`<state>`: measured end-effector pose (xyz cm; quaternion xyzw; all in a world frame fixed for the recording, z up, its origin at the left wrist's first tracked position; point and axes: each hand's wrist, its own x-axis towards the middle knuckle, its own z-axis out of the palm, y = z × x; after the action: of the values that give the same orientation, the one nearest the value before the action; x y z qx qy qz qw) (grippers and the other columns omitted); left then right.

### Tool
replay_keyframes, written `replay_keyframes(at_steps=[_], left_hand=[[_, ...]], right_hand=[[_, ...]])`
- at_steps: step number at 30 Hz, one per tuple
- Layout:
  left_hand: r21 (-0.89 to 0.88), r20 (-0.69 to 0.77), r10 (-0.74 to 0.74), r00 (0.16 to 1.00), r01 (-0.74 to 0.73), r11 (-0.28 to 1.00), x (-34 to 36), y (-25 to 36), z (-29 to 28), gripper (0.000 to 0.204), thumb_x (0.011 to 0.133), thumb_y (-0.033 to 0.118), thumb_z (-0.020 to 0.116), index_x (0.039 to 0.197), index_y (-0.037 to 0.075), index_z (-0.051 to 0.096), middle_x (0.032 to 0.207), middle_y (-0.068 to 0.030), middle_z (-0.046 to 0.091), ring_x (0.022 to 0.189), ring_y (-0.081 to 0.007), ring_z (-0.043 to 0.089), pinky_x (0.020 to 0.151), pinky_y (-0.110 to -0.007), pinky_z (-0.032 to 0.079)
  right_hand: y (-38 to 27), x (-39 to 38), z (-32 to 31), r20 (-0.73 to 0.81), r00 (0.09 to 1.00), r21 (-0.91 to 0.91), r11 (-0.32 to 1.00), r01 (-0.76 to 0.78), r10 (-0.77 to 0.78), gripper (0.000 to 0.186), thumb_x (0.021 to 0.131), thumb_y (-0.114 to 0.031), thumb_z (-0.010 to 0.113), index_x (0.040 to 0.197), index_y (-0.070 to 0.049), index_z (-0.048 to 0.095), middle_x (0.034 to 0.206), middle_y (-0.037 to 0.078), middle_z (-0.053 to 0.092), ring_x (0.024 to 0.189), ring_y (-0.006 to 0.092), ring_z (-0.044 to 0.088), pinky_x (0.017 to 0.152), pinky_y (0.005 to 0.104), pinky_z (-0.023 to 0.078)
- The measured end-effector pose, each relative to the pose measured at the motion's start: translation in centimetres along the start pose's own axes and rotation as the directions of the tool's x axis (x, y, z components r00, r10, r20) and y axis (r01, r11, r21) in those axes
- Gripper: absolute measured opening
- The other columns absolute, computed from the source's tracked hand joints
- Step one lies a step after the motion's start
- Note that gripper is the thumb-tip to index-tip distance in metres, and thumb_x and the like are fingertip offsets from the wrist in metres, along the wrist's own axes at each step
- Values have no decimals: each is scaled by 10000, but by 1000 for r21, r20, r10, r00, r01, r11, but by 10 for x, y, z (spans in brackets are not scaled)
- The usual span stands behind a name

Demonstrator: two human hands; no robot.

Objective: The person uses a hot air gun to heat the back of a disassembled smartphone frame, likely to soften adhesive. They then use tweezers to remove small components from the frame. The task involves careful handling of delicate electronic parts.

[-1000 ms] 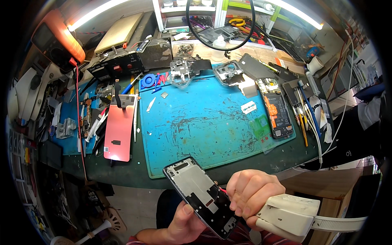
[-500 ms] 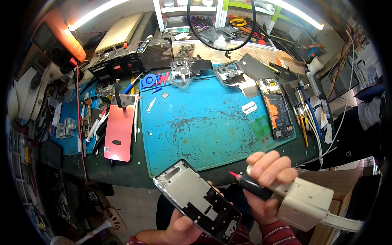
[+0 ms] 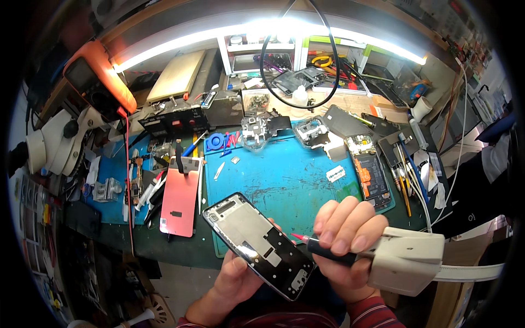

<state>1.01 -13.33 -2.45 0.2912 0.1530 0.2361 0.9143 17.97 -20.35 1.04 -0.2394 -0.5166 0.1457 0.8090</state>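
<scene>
My left hand (image 3: 236, 276) is closed round the lower left side of a phone frame (image 3: 257, 238), with fingertips showing behind its right edge. The frame is tilted, its silver and black inner face turned up, over the mat's front edge. My right hand (image 3: 350, 240) is wrapped round a glue dispenser (image 3: 407, 259), which has a bulky beige body, a black barrel and a thin pink tip (image 3: 298, 237). That tip points left, close to the frame's right edge; I cannot tell whether they touch. A white cord (image 3: 470, 272) runs off to the right from the dispenser.
A blue work mat (image 3: 284, 180) covers the bench. An opened phone (image 3: 369, 169) lies on its right, near a razor blade (image 3: 336, 174). At left are a pink-backed screen (image 3: 180, 202) and loose parts. Clear plastic phone fixtures (image 3: 256, 134) line the back, under a black hose loop (image 3: 263, 60).
My view has tilted up, bringing more of the shelf and lamp in. The phone frame and the dispenser have come closer together, the pink tip now nearer the frame's edge.
</scene>
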Motion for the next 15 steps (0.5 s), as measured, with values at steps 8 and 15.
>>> replay_keyframes(at_steps=[8, 15], left_hand=[[-50, 72, -29, 997, 33, 998, 5, -2, -17, 953, 773, 506, 776, 1453, 20, 317, 1328, -109, 505, 1251, -238, 531, 1065, -423, 442], [-40, 39, -35, 999, 37, 999, 5, -1, -12, 925, 756, 532, 760, 1412, 1, 380, 1310, -145, 513, 1189, -252, 560, 1012, -395, 475]], right_hand=[[10, -3, 10, -34, 999, 74, 997, 4, -1, 223, 910, -204, 711, 1004, -40, 593, 918, 97, 634, 845, 231, 614, 760, 368, 516], [14, -5, 13, -53, 999, 40, 999, 9, -6, 232, 881, -195, 735, 985, -27, 613, 907, 105, 644, 851, 238, 621, 746, 363, 518]])
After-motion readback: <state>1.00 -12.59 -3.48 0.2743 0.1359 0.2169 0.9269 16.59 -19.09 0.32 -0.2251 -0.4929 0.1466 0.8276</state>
